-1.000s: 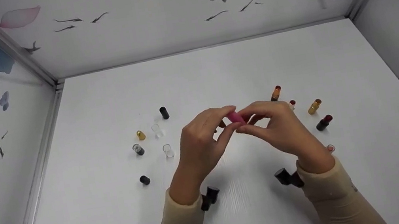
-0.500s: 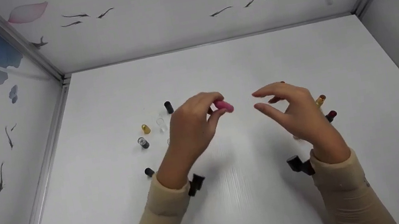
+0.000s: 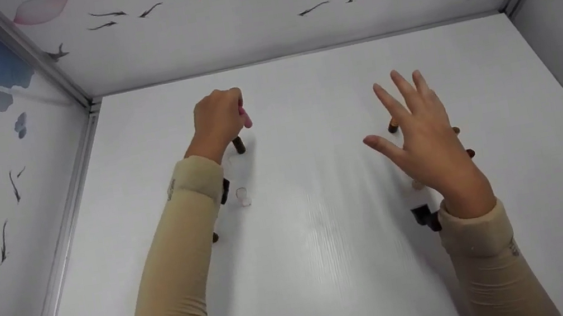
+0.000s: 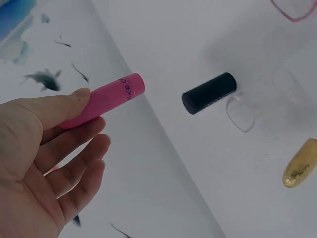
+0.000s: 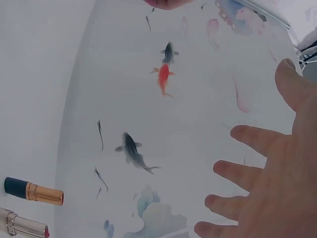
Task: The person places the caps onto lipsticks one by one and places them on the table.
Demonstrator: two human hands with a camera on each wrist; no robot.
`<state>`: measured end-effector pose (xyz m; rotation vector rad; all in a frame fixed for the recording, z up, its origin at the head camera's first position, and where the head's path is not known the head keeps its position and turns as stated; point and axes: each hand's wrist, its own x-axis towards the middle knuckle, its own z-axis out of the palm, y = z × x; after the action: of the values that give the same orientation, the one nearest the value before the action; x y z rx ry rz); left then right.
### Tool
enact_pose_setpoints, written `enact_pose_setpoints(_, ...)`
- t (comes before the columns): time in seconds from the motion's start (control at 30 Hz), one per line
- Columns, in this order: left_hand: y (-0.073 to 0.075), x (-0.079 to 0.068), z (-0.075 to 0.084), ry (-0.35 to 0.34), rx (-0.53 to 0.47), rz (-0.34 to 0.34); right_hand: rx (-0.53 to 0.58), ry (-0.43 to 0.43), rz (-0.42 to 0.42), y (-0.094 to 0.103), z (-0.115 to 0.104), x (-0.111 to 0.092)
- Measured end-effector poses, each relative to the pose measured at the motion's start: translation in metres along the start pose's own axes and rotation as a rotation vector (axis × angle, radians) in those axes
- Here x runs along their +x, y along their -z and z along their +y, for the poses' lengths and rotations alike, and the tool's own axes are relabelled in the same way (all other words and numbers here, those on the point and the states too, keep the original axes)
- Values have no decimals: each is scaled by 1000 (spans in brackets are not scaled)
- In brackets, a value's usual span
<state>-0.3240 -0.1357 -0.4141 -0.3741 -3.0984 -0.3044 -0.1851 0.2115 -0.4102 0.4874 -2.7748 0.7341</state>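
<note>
My left hand (image 3: pixel 218 117) pinches a pink lipstick tube (image 4: pixel 114 96) between thumb and forefinger, above the far left of the table. Dark printing shows near the tube's outer end. In the left wrist view, a black lipstick cap (image 4: pixel 209 93) lies close to it, with a clear cap (image 4: pixel 241 115) and a gold cap (image 4: pixel 300 163) beyond. Over the right side, my right hand (image 3: pixel 428 140) is spread with straight fingers and holds nothing. A black-and-gold lipstick (image 5: pixel 34 191) and a silver lipstick with a red tip (image 5: pixel 25 225) appear in the right wrist view.
A clear cap (image 3: pixel 243 197) sits right of the left forearm; a small dark cap (image 3: pixel 215 237) is partly hidden by the sleeve. Several lipsticks are partly covered by the right hand. Patterned panels (image 3: pixel 265 19) border the white table (image 3: pixel 321 265).
The right hand has let go of the pink tube and spread its fingers. The left hand has carried the tube away to the far left, over the caps.
</note>
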Motion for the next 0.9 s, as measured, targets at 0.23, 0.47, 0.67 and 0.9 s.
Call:
enact_pose_setpoints(0.23,-7,19,-28,132,187,-66,-79,-84,-54,-2,5,3)
enact_pose_setpoints(0.47,-16,21,-48,183,205,-178,-101,-117,-57,2,11,1)
enact_pose_setpoints(0.67,-23,15,-61,191,205,-187,-136,-221,-97,6,25,1)
enact_pose_setpoints(0.9,-30,16,-63,200,197,-233,-158,-322,-87,28,54,-9)
